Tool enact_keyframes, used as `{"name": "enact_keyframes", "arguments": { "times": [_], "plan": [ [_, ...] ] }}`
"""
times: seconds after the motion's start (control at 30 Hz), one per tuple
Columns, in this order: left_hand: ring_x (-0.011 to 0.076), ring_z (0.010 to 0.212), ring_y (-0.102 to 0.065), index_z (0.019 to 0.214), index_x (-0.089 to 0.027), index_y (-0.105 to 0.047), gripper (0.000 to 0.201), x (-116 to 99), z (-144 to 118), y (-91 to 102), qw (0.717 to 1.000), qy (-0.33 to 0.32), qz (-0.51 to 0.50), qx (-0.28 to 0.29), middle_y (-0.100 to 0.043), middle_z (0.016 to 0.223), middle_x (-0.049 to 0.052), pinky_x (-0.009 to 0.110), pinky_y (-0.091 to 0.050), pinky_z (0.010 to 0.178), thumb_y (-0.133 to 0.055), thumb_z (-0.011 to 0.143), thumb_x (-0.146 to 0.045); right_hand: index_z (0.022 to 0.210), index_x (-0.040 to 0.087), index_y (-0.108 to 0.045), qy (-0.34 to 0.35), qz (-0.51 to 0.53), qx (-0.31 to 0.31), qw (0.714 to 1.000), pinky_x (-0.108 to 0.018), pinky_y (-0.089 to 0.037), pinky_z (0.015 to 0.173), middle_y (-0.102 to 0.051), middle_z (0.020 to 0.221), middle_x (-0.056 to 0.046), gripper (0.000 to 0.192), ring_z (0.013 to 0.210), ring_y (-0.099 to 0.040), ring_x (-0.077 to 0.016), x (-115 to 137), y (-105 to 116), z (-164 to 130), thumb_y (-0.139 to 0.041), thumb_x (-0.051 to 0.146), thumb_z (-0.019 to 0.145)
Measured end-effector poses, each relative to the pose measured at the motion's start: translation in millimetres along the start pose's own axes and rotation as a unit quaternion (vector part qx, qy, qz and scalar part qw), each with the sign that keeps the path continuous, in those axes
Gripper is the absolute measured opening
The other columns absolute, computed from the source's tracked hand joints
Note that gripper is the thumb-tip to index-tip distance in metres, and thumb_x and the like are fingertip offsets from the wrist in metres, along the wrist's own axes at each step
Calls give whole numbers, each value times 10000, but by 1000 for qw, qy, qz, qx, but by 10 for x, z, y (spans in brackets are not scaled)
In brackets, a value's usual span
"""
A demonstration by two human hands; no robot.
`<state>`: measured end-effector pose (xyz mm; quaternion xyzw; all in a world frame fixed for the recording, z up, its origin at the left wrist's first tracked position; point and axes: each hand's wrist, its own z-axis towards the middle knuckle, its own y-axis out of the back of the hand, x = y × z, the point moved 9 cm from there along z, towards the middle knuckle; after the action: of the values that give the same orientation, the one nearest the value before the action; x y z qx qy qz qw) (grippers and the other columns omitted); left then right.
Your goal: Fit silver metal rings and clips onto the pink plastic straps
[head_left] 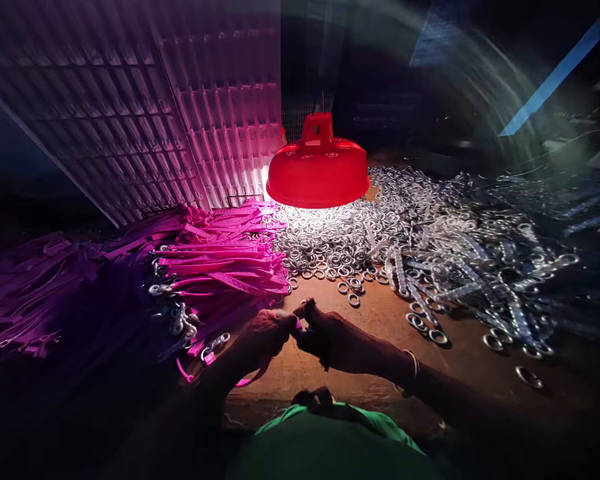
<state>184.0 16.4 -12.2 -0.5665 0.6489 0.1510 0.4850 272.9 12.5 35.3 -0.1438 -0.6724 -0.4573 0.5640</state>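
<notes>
My left hand (266, 339) is closed in a pinch on a pink strap (254, 380), whose loose length curves below the wrist. Fingertips of my right hand (333, 339) press together at the strap's end, meeting the left fingertips over the table. A small bright pink bit shows between the two hands; any smaller part there is hidden by the fingers. Left of my hands lies a heap of pink straps (225, 267), with metal snap hooks (183, 323) on several ends. Beyond my hands spreads a big pile of metal rings (340, 250).
A lit red lamp (319, 170) hangs low over the rings. Metal strips (463, 290) with rings lie to the right on the wooden table (300, 380). A corrugated translucent panel (220, 107) stands behind the straps. More straps (30, 287) lie in shadow far left.
</notes>
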Motion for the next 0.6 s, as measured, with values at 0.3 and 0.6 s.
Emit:
{"name": "enact_keyframes", "arguments": {
  "times": [0.3,0.6],
  "plan": [
    [36,409,-203,540,-131,-541,512,188,-305,-337,980,77,152,100,-305,440,-70,240,-102,411,-634,638,-625,1305,169,-261,22,-98,4,995,-220,-213,446,-575,675,18,435,480,-331,-75,13,-392,-613,-427,183,904],
    [74,488,-333,616,-119,-544,477,433,-485,-446,991,47,84,97,-409,552,-7,244,-223,464,-587,735,-578,1105,200,-355,-69,1,-80,994,-212,-295,465,-571,723,2,227,511,-431,-90,-163,-473,-740,-424,271,900]
  ]
}}
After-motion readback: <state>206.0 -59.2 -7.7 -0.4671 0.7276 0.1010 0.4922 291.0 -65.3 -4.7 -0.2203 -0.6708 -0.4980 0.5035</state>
